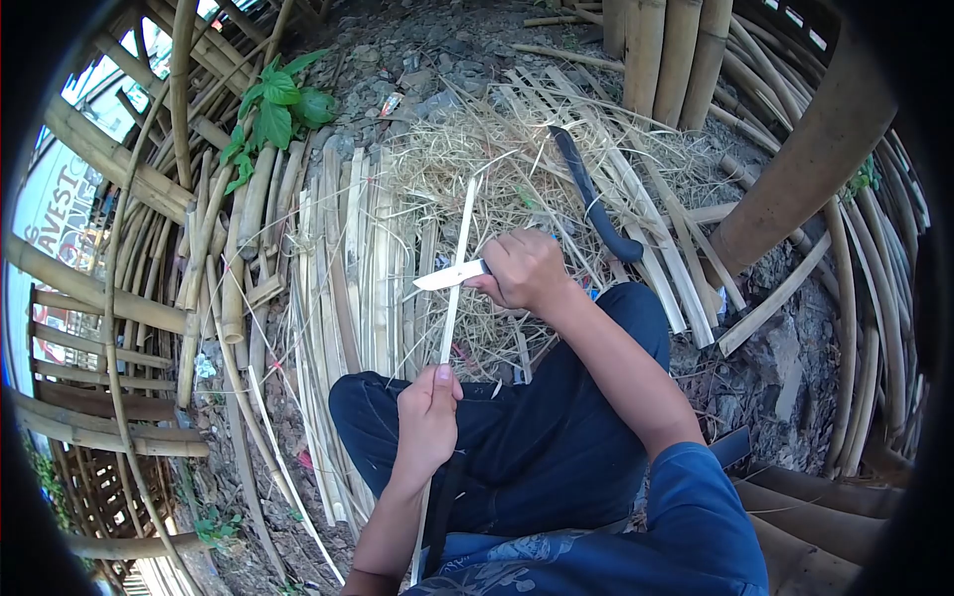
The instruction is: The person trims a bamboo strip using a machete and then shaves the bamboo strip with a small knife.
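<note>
My right hand (527,269) is closed round the dark handle of a knife (449,276), its pale blade pointing left. The blade lies across a thin bamboo strip (461,244), apparently touching it. Lower down, my left hand (428,418) grips the same strip with the thumb along it. The strip runs from above the knife, through my left hand and down beside my body. Beyond the knife is a heap of pale shavings (447,164). A dark, curved-handled machete (593,204) rests on the heap, right of my right hand.
Split bamboo slats (373,268) lie in rows to the left, and more slats (651,214) to the right. Thick bamboo poles (810,149) stand at the right. A bamboo frame (119,164) borders the left side. A green leafy plant (273,109) grows near the top left.
</note>
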`<action>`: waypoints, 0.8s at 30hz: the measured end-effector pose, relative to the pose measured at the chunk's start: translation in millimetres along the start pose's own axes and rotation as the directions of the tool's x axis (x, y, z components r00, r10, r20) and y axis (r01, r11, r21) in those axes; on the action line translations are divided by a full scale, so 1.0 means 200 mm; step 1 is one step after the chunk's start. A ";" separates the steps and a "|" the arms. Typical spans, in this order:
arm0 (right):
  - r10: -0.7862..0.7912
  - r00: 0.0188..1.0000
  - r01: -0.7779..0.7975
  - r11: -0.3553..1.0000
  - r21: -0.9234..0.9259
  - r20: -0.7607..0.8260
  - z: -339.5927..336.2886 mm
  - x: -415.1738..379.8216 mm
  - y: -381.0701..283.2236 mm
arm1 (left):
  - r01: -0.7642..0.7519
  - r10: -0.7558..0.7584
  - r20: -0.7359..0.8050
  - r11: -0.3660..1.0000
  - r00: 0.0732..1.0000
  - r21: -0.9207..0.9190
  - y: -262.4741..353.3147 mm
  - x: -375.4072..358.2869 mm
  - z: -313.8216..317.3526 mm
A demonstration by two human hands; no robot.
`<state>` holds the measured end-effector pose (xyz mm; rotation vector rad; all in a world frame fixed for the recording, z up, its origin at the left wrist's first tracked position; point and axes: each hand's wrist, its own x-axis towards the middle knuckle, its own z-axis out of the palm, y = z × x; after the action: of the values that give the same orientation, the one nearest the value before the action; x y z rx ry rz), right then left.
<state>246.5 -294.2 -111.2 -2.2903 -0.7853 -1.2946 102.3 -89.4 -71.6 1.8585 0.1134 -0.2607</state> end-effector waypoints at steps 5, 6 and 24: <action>-0.006 1.000 0.006 1.000 -0.005 0.003 0.01 0.00 0.01 | 0.016 -0.014 0.019 0.997 1.000 -0.071 0.00 -0.03 0.00; -0.004 1.000 0.004 1.000 -0.007 0.013 0.00 -0.01 0.00 | 0.027 -0.025 0.027 0.997 0.999 -0.078 -0.01 -0.04 -0.01; 0.316 0.947 -0.308 0.946 -0.103 0.065 0.06 -0.04 0.10 | 0.125 -0.125 0.041 0.992 0.991 0.007 -0.06 -0.22 -0.06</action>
<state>262.7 -304.8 -125.3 -2.4308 -0.3703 -1.1189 58.6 -72.4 -69.1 1.8521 0.2016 -0.3860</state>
